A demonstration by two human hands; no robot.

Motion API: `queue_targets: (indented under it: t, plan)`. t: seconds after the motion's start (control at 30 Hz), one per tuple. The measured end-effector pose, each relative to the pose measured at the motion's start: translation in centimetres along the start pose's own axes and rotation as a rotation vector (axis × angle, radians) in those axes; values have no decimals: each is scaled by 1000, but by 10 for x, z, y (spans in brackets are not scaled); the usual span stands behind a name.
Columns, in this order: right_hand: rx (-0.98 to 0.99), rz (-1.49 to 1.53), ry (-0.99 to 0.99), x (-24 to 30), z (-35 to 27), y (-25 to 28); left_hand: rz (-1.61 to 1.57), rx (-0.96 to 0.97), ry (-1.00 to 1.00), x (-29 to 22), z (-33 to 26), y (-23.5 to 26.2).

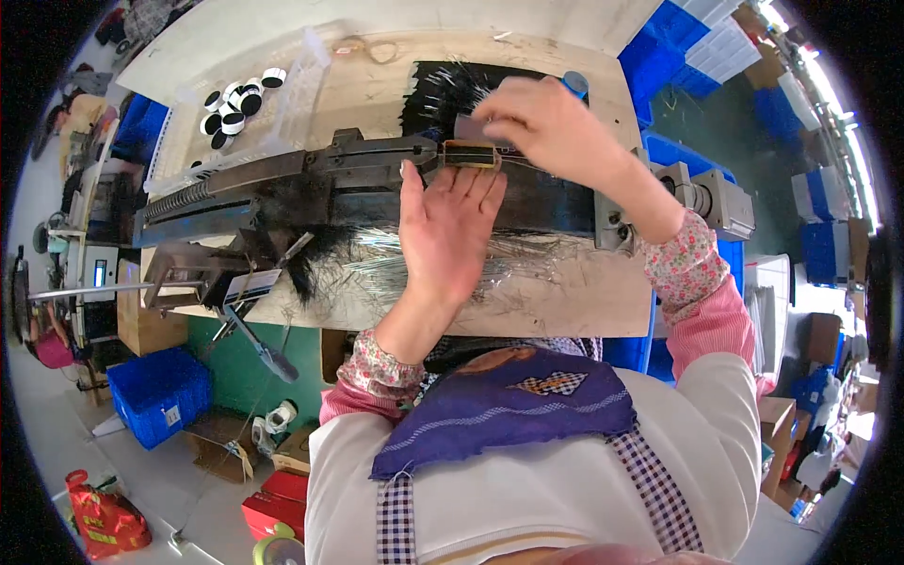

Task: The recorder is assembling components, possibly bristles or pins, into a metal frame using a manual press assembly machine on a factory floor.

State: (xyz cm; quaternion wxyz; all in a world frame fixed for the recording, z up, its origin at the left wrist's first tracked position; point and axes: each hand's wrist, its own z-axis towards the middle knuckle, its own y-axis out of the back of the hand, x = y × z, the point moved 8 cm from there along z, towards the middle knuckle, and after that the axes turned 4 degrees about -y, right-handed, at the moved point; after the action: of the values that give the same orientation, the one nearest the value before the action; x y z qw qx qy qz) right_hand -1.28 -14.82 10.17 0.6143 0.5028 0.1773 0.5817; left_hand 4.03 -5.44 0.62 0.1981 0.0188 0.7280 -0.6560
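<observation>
A long dark metal bench machine runs across the wooden table. At its middle sits a small brass-coloured frame with a dark slot. My left hand is open, palm up, its stretched fingertips at the near edge of that frame. Above and to the right, my right hand is closed, fingers curled. A blurred grey piece shows at its fingertips; what it is, I cannot make out. Behind the hands, black and silver bristles lie on a black mat.
A clear plastic basket at the far left holds several white round pieces with black faces. Loose metal wires litter the table's near side. A blue cylinder stands beyond my right hand. A grey motor unit sits at the machine's right end.
</observation>
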Motion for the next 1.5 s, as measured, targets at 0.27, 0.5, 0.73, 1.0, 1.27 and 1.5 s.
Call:
queue_targets:
  t: [0.27,0.5,0.73,1.0,1.27,1.5]
  plan:
    - [177,-356,-13,42,-18,-16,-35,-111,-45,-5,-1,11]
    - [161,-375,111,52,-17,-21,170,-141,-13,-5,0,-6]
    - [191,-10,-174,37,-92,-14,265,-250,-102,17,-8,23]
    - [309,-115,-348,-22,-202,-79,313,-183,96,65,-33,30]
    - [176,53,-404,-27,-198,-58,3035,-606,-912,-147,-171,59]
    - [-37,447,-585,-20,-184,-11,2396,-1524,-396,-317,-310,182]
